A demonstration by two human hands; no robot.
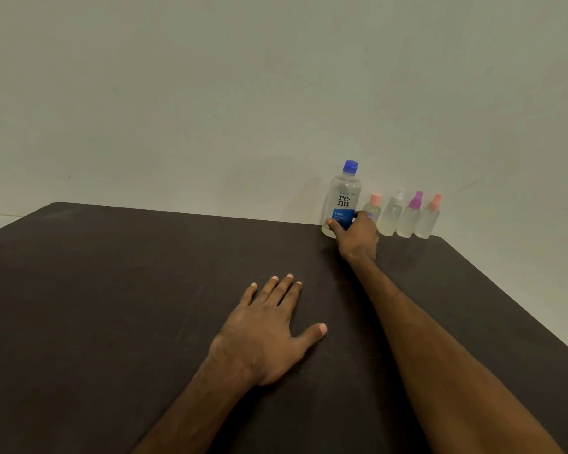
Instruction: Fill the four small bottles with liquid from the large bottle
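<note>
A large clear bottle (343, 194) with a blue cap and a blue label stands upright at the table's far edge, against the wall. My right hand (358, 235) is wrapped around its lower part, thumb on the left side. Right of it stand several small frosted bottles in a row: one with a peach cap (373, 208), partly behind my hand, one with a white spray top (392, 214), one with a purple spray top (411, 216) and one with an orange spray top (429, 217). My left hand (269, 329) lies flat on the table, fingers spread, holding nothing.
The dark brown table (112, 306) fills the lower view; its right edge runs diagonally from behind the bottles to the lower right. A plain pale wall (210, 93) rises directly behind the bottles.
</note>
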